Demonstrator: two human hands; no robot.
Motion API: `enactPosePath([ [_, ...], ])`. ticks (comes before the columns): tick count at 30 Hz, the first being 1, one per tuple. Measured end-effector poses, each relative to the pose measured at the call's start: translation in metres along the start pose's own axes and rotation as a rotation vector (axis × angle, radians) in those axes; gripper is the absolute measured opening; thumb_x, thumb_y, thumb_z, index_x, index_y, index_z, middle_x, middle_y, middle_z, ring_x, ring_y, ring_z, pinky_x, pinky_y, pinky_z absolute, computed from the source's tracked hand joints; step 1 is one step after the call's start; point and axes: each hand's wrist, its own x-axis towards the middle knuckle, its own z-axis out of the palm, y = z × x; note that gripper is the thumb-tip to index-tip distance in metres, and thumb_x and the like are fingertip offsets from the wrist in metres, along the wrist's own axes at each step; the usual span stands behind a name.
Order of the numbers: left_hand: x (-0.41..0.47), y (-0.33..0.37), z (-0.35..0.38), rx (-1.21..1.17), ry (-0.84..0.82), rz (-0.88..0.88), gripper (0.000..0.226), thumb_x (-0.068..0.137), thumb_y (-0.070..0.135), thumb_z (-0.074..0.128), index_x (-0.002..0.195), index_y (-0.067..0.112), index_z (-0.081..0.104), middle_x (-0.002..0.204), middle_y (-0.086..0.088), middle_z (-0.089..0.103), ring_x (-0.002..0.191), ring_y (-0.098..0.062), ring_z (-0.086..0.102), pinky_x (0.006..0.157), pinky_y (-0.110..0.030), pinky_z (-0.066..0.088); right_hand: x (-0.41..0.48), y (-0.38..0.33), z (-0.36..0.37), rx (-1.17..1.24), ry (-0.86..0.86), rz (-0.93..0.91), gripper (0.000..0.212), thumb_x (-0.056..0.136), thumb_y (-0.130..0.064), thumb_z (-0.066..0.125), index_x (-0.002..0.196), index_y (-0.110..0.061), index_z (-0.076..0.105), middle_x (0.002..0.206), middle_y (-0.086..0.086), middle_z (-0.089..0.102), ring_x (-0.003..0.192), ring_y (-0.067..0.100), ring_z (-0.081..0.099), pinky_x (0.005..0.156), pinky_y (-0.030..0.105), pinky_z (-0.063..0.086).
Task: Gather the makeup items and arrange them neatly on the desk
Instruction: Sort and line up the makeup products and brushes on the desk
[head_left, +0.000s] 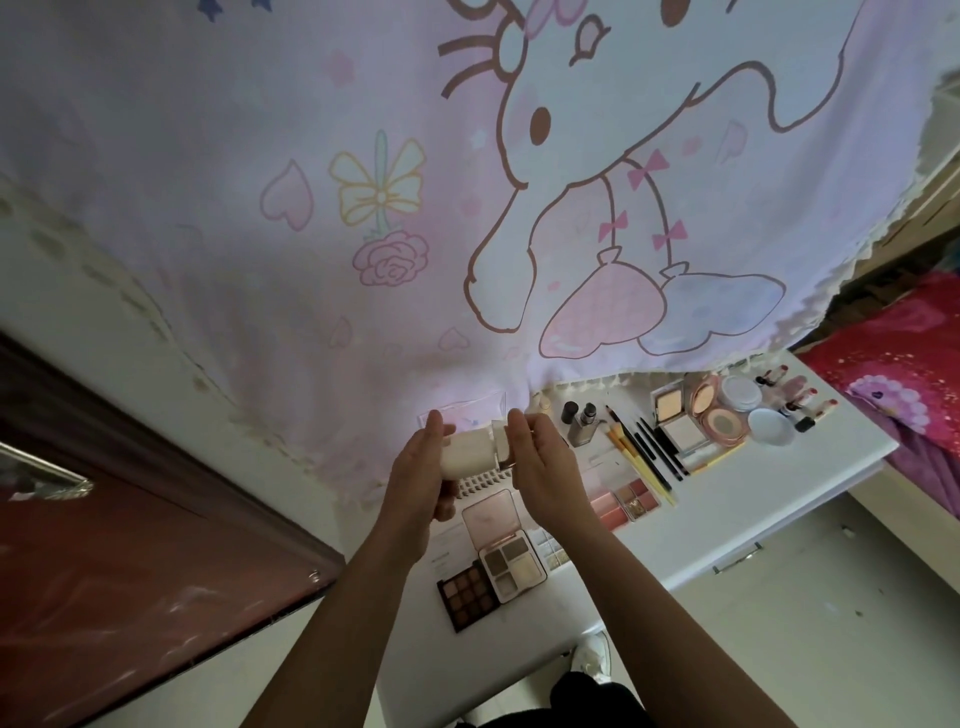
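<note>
Above the table's (753, 499) left part, the left hand (421, 467) curls round a white bottle (467, 460), held on its side, while the right hand (543, 467) pinches its cap (501, 441). This looks like a two-handed hold to close or check the cap before setting the bottle down. Under the wrists lie a dark palette (470, 597) and an open pink one (511, 566), side by side and squared up. Farther right are lip glosses (623, 501), a row of pencils (644, 457), small upright bottles (576, 421), compacts (696, 415) and lipsticks (800, 400), grouped by kind. That suggests the sorting is mostly done. A clear box (467, 410) behind the hands may be where the bottle goes, though I cannot tell. A cartoon curtain (363, 208) hangs at the back.
</note>
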Motion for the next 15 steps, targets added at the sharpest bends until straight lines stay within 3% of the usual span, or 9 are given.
enactPosePath([
  [2,-0.003,-0.001,-0.006,-0.04,-0.156,0.092,0.037,0.097,0.049,0.046,0.124,0.024,0.055,0.087,-0.011,0.057,0.064,-0.017,0.048,0.053,-0.029,0.043,0.004,0.002,-0.004,0.077,-0.083,0.086,0.036,0.104,-0.042,0.04,0.103,-0.009,0.056,0.078,0.001,0.059,0.057,0.004,0.051,0.05,0.016,0.042],
  [5,-0.003,-0.005,-0.016,0.016,-0.259,0.165,0.053,0.081,0.039,0.067,0.13,0.026,0.052,0.105,-0.012,0.062,0.077,-0.021,0.054,0.068,-0.033,0.05,0.005,0.006,-0.008,0.268,-0.184,0.215,0.039,0.103,-0.043,0.044,0.103,-0.007,0.058,0.071,-0.002,0.053,0.054,0.005,0.047,0.049,0.018,0.04],
  [9,0.001,-0.004,-0.015,0.136,-0.068,0.169,0.048,0.082,0.054,0.062,0.114,0.018,0.066,0.075,0.002,0.061,0.067,-0.014,0.05,0.058,-0.027,0.045,0.005,0.003,-0.007,0.284,-0.246,0.206,0.03,0.101,-0.043,0.048,0.114,-0.019,0.058,0.079,-0.003,0.057,0.063,0.005,0.051,0.057,0.019,0.044],
  [11,0.004,-0.005,-0.016,0.135,0.002,0.13,0.044,0.09,0.058,0.054,0.105,0.02,0.071,0.081,0.001,0.062,0.073,-0.014,0.05,0.063,-0.028,0.044,0.005,0.003,-0.005,0.285,-0.26,0.183,0.027,0.1,-0.044,0.05,0.118,-0.025,0.058,0.089,0.0,0.061,0.071,0.006,0.055,0.063,0.022,0.047],
  [15,0.003,-0.009,-0.021,0.091,-0.068,0.173,0.034,0.094,0.05,0.052,0.107,0.023,0.07,0.092,-0.001,0.063,0.077,-0.015,0.052,0.06,-0.024,0.044,0.007,0.003,-0.006,0.296,-0.3,0.163,0.025,0.099,-0.039,0.054,0.118,-0.026,0.063,0.091,-0.002,0.061,0.077,0.007,0.055,0.068,0.024,0.046],
])
